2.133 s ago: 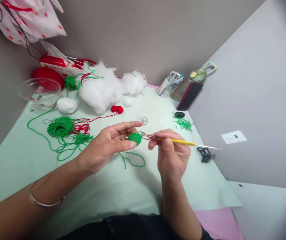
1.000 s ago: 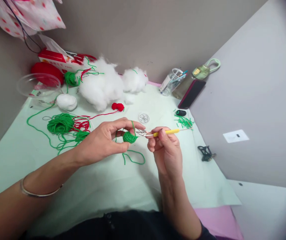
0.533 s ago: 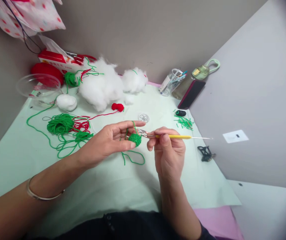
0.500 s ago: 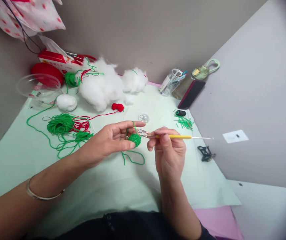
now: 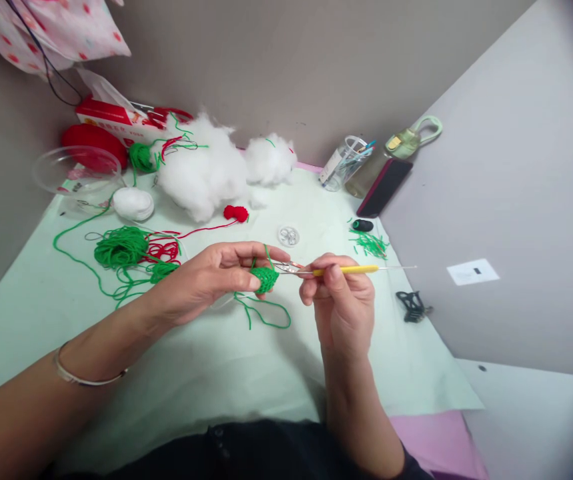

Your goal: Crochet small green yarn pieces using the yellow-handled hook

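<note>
My left hand (image 5: 216, 273) pinches a small green crochet piece (image 5: 266, 280) between thumb and fingers, with green yarn passing over the index finger. In my right hand (image 5: 342, 293) is a crochet hook (image 5: 351, 270) with a yellow handle, held like a pen. Its left tip reaches the edge of the green piece; whether it is inside a stitch I cannot tell. Small metal scissors (image 5: 289, 267) show between the two hands, partly behind the hook. A loop of green yarn (image 5: 271, 323) lies on the table below the piece.
Green yarn (image 5: 121, 247) and red strands lie to the left. White stuffing (image 5: 203, 173) sits at the back, near a red crocheted piece (image 5: 236, 213). A pen cup (image 5: 339, 167), bottle (image 5: 403, 143) and phone (image 5: 383, 189) stand back right. A black claw clip (image 5: 411, 307) lies right.
The green piece has shifted slightly left and turned in my left hand. The hook's yellow handle has moved a little left and tilts slightly more upward to the right.
</note>
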A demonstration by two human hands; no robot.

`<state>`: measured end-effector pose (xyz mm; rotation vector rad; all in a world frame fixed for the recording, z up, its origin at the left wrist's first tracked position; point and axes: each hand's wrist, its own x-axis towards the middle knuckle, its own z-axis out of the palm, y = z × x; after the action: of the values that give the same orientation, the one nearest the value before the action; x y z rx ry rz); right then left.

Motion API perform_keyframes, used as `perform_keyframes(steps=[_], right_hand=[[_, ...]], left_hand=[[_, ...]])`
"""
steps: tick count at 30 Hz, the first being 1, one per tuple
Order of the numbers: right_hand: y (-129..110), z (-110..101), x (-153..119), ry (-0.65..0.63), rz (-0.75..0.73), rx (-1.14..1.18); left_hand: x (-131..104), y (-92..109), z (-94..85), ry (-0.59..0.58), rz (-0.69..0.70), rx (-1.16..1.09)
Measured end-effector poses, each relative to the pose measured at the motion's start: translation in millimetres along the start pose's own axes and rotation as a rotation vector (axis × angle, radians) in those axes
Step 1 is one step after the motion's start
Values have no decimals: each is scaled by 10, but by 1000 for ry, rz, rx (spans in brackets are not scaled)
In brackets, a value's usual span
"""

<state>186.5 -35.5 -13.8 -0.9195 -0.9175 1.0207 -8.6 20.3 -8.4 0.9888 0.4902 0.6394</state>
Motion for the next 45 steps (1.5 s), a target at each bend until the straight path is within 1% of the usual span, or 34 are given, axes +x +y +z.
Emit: perform_keyframes(steps=[3,6,10,14,17,21,24,27,29,31,33,37,39,41,45], right_hand=[[6,11,4,67,16,15],[18,24,8,81,81,90],[49,34,18,74,164,121],[74,34,23,74,116,97],[71,30,17,84,69,39],[50,8,16,79,38,-36],[37,-12,33,73,45,-41],[31,-15,45,35,71,15],[31,-9,37,-43,91,49],[36,-3,15,-126,92,20],[45,0,-15,-162,32,-75],[66,1,-60,-165,-207,-290],[77,1,-69,-169,-257,-330],[89,1,-68,-151,-219,-296],[109,7,-36,-94,-33,-129]], left_hand=[[1,-39,25,77,51,70],[-1,-69,61,142,97,114],[-6,-83,86,138,117,144],[-12,-72,97,161,72,173],[-7,-54,112,148,30,71],[3,-26,107,82,-26,-131],[0,-12,72,53,-19,-175],[-7,-17,33,41,2,-121],[-10,-33,25,53,19,-31],[-12,-56,37,71,25,56],[-13,-80,65,81,10,104],[-17,-92,128,110,19,151],[-20,-77,150,130,37,177],[-21,-54,165,153,33,204],[-14,-16,178,224,38,277]])
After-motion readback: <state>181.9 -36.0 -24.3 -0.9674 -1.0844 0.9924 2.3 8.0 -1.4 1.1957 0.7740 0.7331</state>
